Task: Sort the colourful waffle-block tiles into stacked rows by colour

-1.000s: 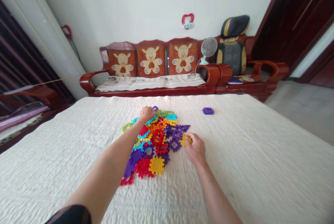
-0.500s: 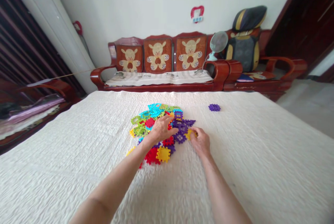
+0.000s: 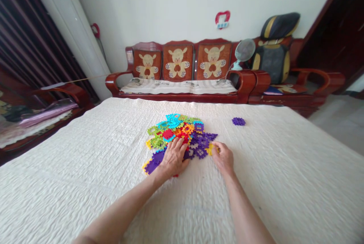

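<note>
A pile of interlocking plastic building tiles lies on the white quilted cover, with purple, red, orange, green and light blue pieces mixed together. My left hand (image 3: pixel 173 158) rests palm down over the near side of the pile, fingers stretched out, hiding the pieces beneath. At the pile's right edge, my right hand (image 3: pixel 224 157) pinches a yellow tile (image 3: pixel 211 149) between thumb and fingers. Purple tiles (image 3: pixel 202 141) lie just left of that yellow one. A long purple tile (image 3: pixel 153 163) sticks out on the left of my left wrist.
A lone purple tile (image 3: pixel 238 121) lies apart on the cover (image 3: pixel 270 168), to the far right of the pile. Beyond the covered surface stand a wooden sofa (image 3: pixel 170 99) with bear-patterned cushions, a small fan (image 3: pixel 245 51) and an armchair (image 3: pixel 309 96) with a massage pad.
My left hand has moved back toward me, from the pile's middle to its near side, now covering the red and yellow tiles there. My right hand keeps hold of the yellow tile.
</note>
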Tool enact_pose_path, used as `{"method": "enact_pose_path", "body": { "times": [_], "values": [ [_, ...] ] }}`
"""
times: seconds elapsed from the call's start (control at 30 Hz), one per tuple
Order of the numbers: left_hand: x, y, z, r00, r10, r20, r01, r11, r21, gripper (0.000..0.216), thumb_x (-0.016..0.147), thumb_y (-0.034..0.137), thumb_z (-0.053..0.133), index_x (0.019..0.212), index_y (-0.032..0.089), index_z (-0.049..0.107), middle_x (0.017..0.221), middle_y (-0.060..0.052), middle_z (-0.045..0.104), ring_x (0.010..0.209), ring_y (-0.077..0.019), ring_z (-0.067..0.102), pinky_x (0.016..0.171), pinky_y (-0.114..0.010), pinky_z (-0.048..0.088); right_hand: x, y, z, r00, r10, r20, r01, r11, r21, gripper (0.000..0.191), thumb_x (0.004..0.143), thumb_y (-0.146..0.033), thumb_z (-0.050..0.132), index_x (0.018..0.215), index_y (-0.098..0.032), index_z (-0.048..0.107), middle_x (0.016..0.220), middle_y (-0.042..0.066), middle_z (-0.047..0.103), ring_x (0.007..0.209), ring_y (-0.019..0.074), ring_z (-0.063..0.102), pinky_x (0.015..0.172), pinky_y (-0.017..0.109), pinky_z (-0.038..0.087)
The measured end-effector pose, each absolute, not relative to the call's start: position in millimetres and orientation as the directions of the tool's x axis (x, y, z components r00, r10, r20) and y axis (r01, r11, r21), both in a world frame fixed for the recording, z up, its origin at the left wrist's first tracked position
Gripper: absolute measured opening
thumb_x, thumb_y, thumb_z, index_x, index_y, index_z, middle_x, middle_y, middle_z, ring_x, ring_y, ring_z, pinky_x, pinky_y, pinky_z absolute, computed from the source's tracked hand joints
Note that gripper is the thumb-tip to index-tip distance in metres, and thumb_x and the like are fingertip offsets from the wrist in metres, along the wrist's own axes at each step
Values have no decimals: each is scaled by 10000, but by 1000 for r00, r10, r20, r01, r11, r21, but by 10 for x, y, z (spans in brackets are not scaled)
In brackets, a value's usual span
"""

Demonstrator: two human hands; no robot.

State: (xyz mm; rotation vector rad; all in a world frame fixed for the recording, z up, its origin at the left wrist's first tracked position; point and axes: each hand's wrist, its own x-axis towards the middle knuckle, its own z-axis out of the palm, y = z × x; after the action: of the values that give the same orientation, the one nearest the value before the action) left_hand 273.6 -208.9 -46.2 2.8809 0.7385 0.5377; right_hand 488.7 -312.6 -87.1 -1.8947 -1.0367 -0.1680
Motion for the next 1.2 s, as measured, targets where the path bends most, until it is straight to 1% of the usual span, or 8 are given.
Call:
{"method": "enact_pose_path", "body": {
  "times": [0.13, 0.27, 0.47, 0.67, 0.87, 1.07, 1.13, 1.2],
  "values": [
    [2794, -1907, -403, 759, 574, 308, 523, -818, 238, 517, 778, 324, 584, 1265, 164, 523, 1379, -159, 477, 1319, -303, 389, 1078, -477, 350, 4888, -3128, -864, 637, 595, 491, 715, -217, -665, 336, 753, -305, 430, 926, -186, 692, 925, 90, 730, 833, 214, 673, 806, 350, 517],
    [2912, -1892, -315, 706, 635, 314, 565, -772, 292, 573, 744, 301, 621, 1288, 178, 491, 1367, -149, 480, 1306, -308, 398, 1070, -480, 362, 4863, -3140, -830, 633, 598, 491, 714, -207, -669, 326, 764, -307, 428, 916, -192, 693, 923, 86, 731, 839, 211, 676, 823, 351, 515],
    [3353, -2117, -373, 703, 566, 431, 429, -820, 379, 402, 857, 224, 439, 1248, 203, 532, 1320, -116, 524, 1221, -233, 500, 1057, -394, 416, 4846, -3140, -824, 638, 594, 491, 702, -185, -688, 312, 772, -287, 431, 920, -195, 689, 916, 83, 733, 819, 211, 678, 814, 357, 523],
    [3783, -2055, -494, 683, 608, 405, 462, -789, 406, 457, 839, 127, 381, 1262, 173, 549, 1298, -125, 551, 1288, -242, 442, 1103, -407, 367, 4871, -3139, -849, 621, 593, 513, 723, -181, -666, 306, 764, -271, 438, 924, -195, 688, 924, 88, 732, 836, 220, 682, 816, 359, 527],
    [3846, -1975, -543, 569, 743, 352, 584, -667, 463, 486, 845, 137, 373, 1306, 122, 526, 1421, -165, 453, 1377, -321, 302, 1096, -512, 324, 4858, -3167, -823, 624, 598, 503, 716, -180, -675, 298, 776, -269, 437, 927, -200, 685, 923, 81, 730, 856, 219, 679, 832, 355, 523],
    [3872, -1975, -645, 566, 741, 361, 597, -671, 441, 496, 841, 130, 370, 1307, 134, 538, 1395, -155, 486, 1378, -331, 293, 1103, -518, 300, 4852, -3132, -765, 646, 537, 542, 709, -161, -686, 296, 800, -247, 425, 966, -190, 664, 952, 87, 713, 897, 208, 661, 845, 343, 521],
    [3879, -1970, -660, 560, 740, 372, 593, -672, 444, 494, 845, 127, 365, 1306, 133, 543, 1391, -160, 490, 1372, -330, 300, 1095, -525, 306, 4916, -3005, -685, 599, 545, 587, 750, -124, -650, 299, 795, -223, 426, 984, -187, 655, 989, 92, 696, 946, 204, 644, 892, 348, 504],
    [3880, -1967, -657, 552, 742, 381, 591, -670, 449, 491, 846, 127, 371, 1304, 135, 548, 1381, -162, 500, 1364, -326, 312, 1086, -521, 320, 5039, -2837, -594, 500, 622, 603, 804, -76, -589, 306, 785, -195, 435, 999, -189, 653, 1048, 93, 675, 1027, 201, 615, 967, 356, 466]
  ]
}}
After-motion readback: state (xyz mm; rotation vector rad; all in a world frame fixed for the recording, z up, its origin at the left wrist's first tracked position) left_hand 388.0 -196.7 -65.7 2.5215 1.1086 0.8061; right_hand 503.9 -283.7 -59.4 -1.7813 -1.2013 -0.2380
